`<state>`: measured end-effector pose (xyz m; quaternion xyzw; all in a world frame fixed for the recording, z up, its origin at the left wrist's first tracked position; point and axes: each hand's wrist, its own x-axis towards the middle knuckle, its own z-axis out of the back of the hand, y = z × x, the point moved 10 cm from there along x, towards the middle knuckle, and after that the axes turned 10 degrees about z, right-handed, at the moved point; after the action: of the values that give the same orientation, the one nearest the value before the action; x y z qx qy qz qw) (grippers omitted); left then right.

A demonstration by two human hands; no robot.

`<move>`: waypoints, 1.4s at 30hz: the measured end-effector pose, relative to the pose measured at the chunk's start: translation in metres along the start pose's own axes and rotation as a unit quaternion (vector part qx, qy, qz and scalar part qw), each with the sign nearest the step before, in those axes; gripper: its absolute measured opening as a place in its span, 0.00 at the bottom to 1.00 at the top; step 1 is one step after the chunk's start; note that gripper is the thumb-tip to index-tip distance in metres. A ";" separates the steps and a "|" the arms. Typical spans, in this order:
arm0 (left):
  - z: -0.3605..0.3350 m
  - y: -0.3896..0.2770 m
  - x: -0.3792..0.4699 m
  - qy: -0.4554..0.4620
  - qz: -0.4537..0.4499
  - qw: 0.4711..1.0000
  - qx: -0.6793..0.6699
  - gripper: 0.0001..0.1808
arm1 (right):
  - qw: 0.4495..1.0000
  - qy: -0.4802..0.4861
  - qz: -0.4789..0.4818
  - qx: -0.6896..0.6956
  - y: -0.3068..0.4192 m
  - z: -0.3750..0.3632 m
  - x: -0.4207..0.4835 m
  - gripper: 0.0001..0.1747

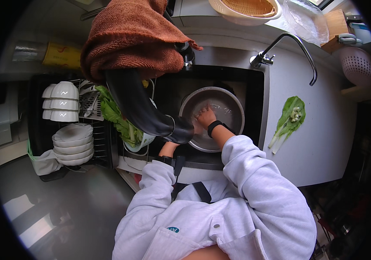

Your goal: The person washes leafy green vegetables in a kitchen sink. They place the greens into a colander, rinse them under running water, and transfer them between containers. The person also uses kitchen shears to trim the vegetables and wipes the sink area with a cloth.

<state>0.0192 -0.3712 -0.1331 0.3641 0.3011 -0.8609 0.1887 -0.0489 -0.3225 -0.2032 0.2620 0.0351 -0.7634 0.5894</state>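
Note:
A round metal basin (241,112) with water in it stands in the sink (265,97). My right hand (206,117) is down in the basin, its fingers spread in the water; I see nothing held in it. The black faucet hose or pipe (133,100) hides most of my left hand (197,127), which reaches to the left part of the basin. To the left, leafy greens (115,117) fill a light plastic basket (143,143). A brown towel (133,35) hangs over the upper end of the black pipe.
Stacked white bowls (63,102) and plates (73,143) stand in a dish rack at left. On the right counter (319,139) lies a green leaf (291,113) bearing chopped pale pieces. A curved metal tap (297,35) rises behind. A colander (247,19) sits on the back ledge.

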 end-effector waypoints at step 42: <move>0.105 -0.057 -0.087 -0.399 0.069 0.912 -0.069 0.11 | 0.842 -0.218 -0.218 0.443 -0.043 0.052 -0.244 0.41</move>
<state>-0.0083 -0.3880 0.0110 -0.0035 0.2335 -0.8964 0.3767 -0.0659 -0.1133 -0.0619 0.3079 -0.3797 -0.8437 0.2218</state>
